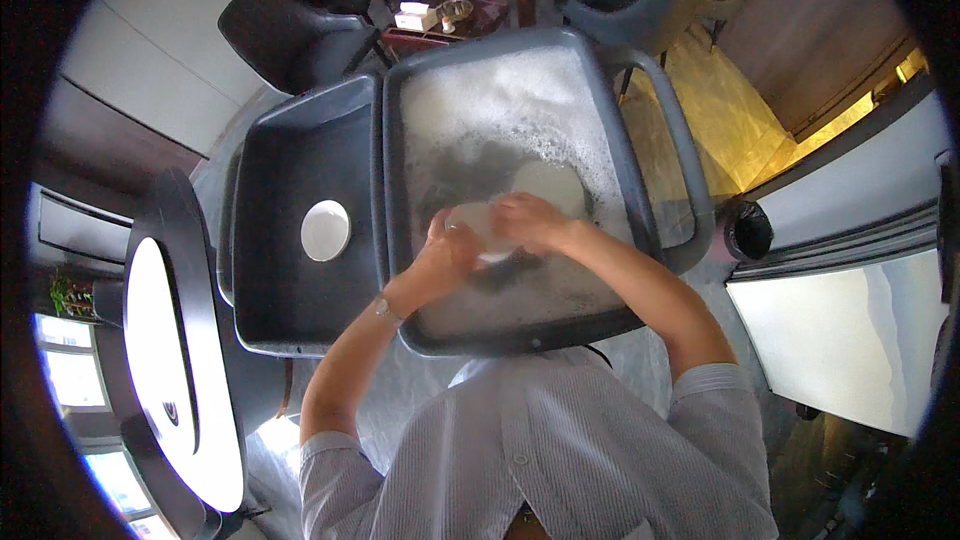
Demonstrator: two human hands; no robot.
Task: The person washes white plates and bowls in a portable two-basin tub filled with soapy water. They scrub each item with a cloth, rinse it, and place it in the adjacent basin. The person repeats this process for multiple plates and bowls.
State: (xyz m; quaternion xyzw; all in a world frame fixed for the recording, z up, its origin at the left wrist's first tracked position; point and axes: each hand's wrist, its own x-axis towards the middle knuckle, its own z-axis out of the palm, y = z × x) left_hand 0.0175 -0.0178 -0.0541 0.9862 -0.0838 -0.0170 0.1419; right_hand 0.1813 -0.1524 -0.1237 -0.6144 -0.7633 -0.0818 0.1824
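Note:
Soapy water [457, 300] with white foam fills the right basin [637, 217] of a dark grey cart in front of me. Over it, my left hand [452, 249] grips the left side of a white dish [478, 221]. The fingers of my right hand [529, 222] press on the same dish from the right; motion blur hides their exact hold and whether they have a cloth. Just beyond my right hand, a pale round plate [553, 184] shows in the water. A small white dish [325, 231] lies in the dark left basin [304, 300].
A looped handle [686, 157] juts from the cart's right side. Dark chairs [300, 37] and a low table [480, 19] with a tissue box [415, 16] stand beyond. A round table [214, 360] is at left, a lined bin [748, 231] at right.

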